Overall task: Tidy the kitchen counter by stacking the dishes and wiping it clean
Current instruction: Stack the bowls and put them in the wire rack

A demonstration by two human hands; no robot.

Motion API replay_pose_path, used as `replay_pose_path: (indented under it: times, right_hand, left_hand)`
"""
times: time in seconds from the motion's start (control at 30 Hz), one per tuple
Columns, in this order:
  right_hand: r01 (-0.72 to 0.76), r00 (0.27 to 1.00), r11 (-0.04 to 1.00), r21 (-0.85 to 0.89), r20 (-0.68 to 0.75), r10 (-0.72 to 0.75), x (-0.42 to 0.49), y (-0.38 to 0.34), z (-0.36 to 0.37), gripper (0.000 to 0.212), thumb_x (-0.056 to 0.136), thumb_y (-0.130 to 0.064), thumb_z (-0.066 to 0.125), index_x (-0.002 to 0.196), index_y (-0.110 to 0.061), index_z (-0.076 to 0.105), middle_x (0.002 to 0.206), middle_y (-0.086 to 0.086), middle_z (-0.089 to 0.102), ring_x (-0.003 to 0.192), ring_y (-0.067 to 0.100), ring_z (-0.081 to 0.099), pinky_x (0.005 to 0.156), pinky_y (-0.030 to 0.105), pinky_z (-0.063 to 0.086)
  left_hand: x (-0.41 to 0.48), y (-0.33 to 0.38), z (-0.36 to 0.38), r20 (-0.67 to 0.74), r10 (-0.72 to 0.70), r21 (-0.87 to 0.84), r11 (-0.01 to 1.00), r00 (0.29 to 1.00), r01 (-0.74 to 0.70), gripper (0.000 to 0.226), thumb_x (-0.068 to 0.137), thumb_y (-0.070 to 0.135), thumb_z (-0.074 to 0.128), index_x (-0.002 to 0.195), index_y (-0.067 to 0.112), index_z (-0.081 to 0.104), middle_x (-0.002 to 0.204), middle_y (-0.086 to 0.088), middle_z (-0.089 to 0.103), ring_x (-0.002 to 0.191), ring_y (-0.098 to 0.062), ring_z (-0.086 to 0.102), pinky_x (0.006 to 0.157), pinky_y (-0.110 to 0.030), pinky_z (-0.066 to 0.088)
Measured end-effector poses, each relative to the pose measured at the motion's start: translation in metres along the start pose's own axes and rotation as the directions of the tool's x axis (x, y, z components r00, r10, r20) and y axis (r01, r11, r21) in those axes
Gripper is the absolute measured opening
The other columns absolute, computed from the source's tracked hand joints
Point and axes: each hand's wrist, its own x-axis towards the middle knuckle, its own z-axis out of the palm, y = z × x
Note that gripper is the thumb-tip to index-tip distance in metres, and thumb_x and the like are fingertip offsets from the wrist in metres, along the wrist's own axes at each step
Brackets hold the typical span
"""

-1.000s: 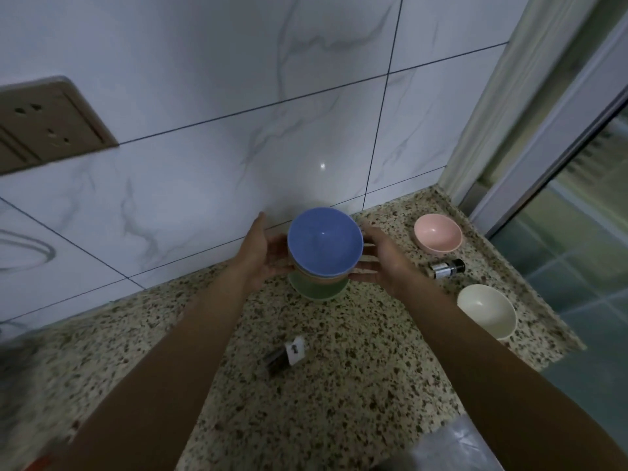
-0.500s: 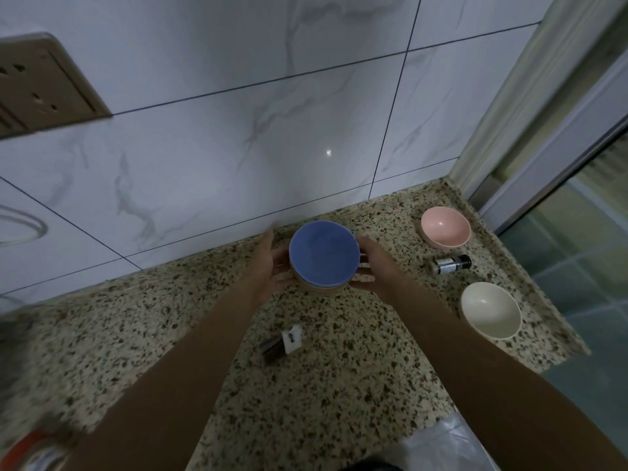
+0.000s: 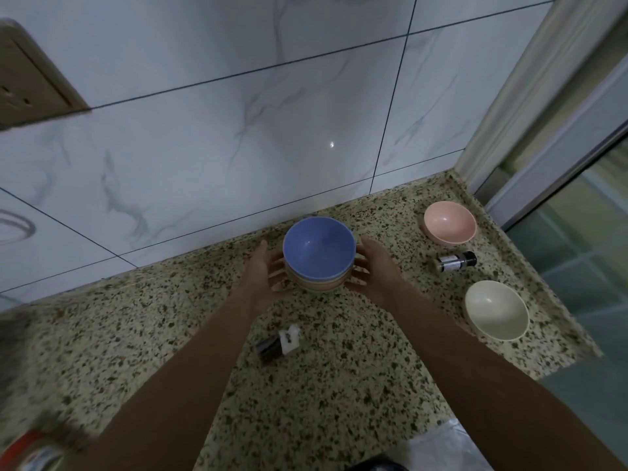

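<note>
The marbled tiled wall fills the top of your view, with a socket plate at its left edge. Below it runs the speckled stone bench. Your left hand and right hand reach in from below and flank the stack of bowls, which stands on the bench close to the wall. Both hands are wide, with fingers straight and palms turned inward. The fingertips lie against or just beside the stack's sides — you cannot tell which. A blue bowl sits on top of the stack, mouth up. To the right, well apart from the stack, a cream bowl stands nearer you and a pink bowl stands by the wall, both upright. Between them a small bottle lies on its side. Nearer you — between your forearms — lies a dark item with a white tag.
</note>
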Motion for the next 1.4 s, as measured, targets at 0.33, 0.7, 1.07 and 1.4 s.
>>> replay_pose_path:
  times: [0.33, 0.7, 1.07, 1.4]
  right_hand:
    - [0.044, 0.999, 0.999, 0.014, 0.016, -0.044, -0.01, 0.008, 0.005, 0.035, 0.1, -0.049, 0.057, 0.122, -0.023, 0.068, 0.13, 0.009, 0.063, 0.118, 0.031, 0.063, 0.097, 0.054, 0.056]
    - [0.147, 0.98, 0.979, -0.143, 0.153, -0.125, -0.029, 0.023, 0.069, 0.044, 0.097, -0.046, 0.064, 0.129, -0.015, 0.065, 0.133, 0.01, 0.063, 0.118, 0.033, 0.066, 0.094, 0.057, 0.058]
    - [0.159, 0.969, 0.956, -0.246, 0.223, -0.103, -0.068, 0.063, 0.201, 0.034, 0.101, -0.045, 0.06, 0.126, -0.024, 0.067, 0.127, 0.004, 0.068, 0.112, 0.029, 0.069, 0.094, 0.053, 0.059]
    - [0.164, 0.948, 0.929, -0.331, 0.314, -0.055, -0.105, 0.124, 0.354, 0.03, 0.101, -0.044, 0.06, 0.122, -0.024, 0.069, 0.126, 0.006, 0.067, 0.111, 0.031, 0.069, 0.092, 0.054, 0.059]
  left_hand:
    - [-0.018, -0.001, -0.001, 0.061, 0.025, -0.014, 1.0, 0.998, -0.024, 0.046, 0.099, 0.055, 0.057, 0.128, 0.02, 0.064, 0.13, -0.008, 0.06, 0.119, -0.034, 0.061, 0.097, -0.061, 0.054]
    - [-0.061, 0.005, -0.083, 0.073, 0.135, -0.05, 0.99, 0.988, -0.132, 0.055, 0.09, 0.039, 0.076, 0.14, 0.024, 0.059, 0.14, 0.001, 0.059, 0.124, -0.028, 0.061, 0.084, -0.047, 0.063]
    - [-0.131, 0.019, -0.205, -0.011, 0.204, -0.083, 0.975, 0.979, -0.204, 0.05, 0.09, 0.052, 0.072, 0.132, 0.027, 0.065, 0.138, -0.002, 0.063, 0.126, -0.028, 0.06, 0.09, -0.053, 0.061]
    - [-0.21, 0.019, -0.352, -0.146, 0.289, -0.122, 0.944, 0.946, -0.307, 0.046, 0.093, 0.053, 0.068, 0.128, 0.025, 0.07, 0.127, -0.002, 0.072, 0.116, -0.026, 0.069, 0.09, -0.052, 0.061]
